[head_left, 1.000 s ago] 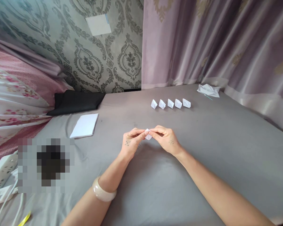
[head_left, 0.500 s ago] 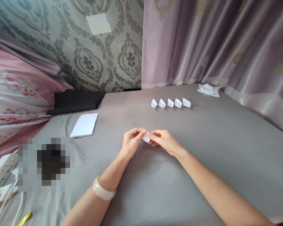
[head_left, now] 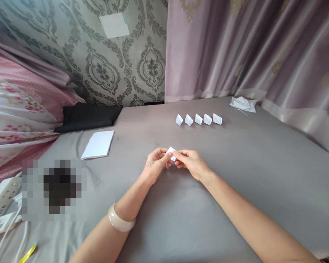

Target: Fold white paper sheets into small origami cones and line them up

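Between my two hands is a small folded piece of white paper [head_left: 170, 149], with its pointed top edge showing above the thumbs. My left hand [head_left: 157, 162] pinches it from the left, thumb on the front. From the right, my right hand [head_left: 193, 162] grips the same paper between thumb and fingers. Part of the paper is covered by both thumbs. Beyond the hands, several small folded white paper pieces [head_left: 199, 119] stand in a row on the grey sheet [head_left: 142, 128].
A stack of white paper [head_left: 99, 144] lies at left, near a folded black cloth [head_left: 90, 117]. Crumpled white paper [head_left: 243, 104] rests at the back right. Power strips [head_left: 2, 197] with cables and a yellow strip [head_left: 29, 252] are at the lower left. A blurred patch hides something beside them.
The folded paper has turned in my fingers, and more of its upper part now shows above my thumbs. Both hands have shifted only slightly and still hold it.
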`<state>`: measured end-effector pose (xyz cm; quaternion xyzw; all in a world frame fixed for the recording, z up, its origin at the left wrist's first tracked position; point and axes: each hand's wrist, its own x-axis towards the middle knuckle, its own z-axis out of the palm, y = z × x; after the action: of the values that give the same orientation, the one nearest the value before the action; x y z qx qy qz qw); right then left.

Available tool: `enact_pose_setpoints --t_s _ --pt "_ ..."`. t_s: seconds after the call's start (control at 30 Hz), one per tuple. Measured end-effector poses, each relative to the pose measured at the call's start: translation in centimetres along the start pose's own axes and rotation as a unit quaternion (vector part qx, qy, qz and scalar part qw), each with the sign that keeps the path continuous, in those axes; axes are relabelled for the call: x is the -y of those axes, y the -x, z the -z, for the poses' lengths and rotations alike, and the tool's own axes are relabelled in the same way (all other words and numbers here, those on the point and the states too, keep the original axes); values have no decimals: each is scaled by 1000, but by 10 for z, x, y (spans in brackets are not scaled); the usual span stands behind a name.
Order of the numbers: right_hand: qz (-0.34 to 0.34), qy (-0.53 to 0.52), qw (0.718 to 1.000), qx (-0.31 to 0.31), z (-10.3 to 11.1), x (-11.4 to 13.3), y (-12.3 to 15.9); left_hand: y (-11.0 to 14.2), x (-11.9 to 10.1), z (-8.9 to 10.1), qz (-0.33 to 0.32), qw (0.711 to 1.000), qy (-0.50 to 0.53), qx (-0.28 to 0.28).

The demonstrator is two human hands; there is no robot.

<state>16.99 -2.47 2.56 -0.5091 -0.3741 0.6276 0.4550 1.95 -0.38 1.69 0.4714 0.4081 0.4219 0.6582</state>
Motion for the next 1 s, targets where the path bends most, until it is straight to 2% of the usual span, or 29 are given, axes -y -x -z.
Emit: enact_pose_setpoints --t_s 0.13,0.23,0.4,0.57,0.67,0.77,0.83,0.93,1.0 --pt "-40 -76 996 33 0 -3 0 -3 2 1 -6 1000 22 -14" --pt "-49 -91 995 4 -1 -4 -1 -1 1 0 11 999 27 -16" --pt "-55 -105 992 -39 -2 -1 -2 1 -1 -3 20 999 25 17" --pt "-77 -130 988 -15 0 -2 -2 2 0 -3 0 1000 14 17" --pt "-66 -122 990 -13 0 -3 -2 3 -2 -3 -1 1000 17 13" --pt "-55 -103 993 -27 -1 -3 -2 4 -4 -3 23 999 19 15" --pt "-60 -91 994 -13 -1 -3 -1 4 -5 -2 45 999 8 18" --pt "-72 -61 995 23 -2 -1 0 3 -5 0 53 998 -34 -5" --pt "-68 -36 997 8 -3 1 2 3 -5 1 42 997 -61 -20"
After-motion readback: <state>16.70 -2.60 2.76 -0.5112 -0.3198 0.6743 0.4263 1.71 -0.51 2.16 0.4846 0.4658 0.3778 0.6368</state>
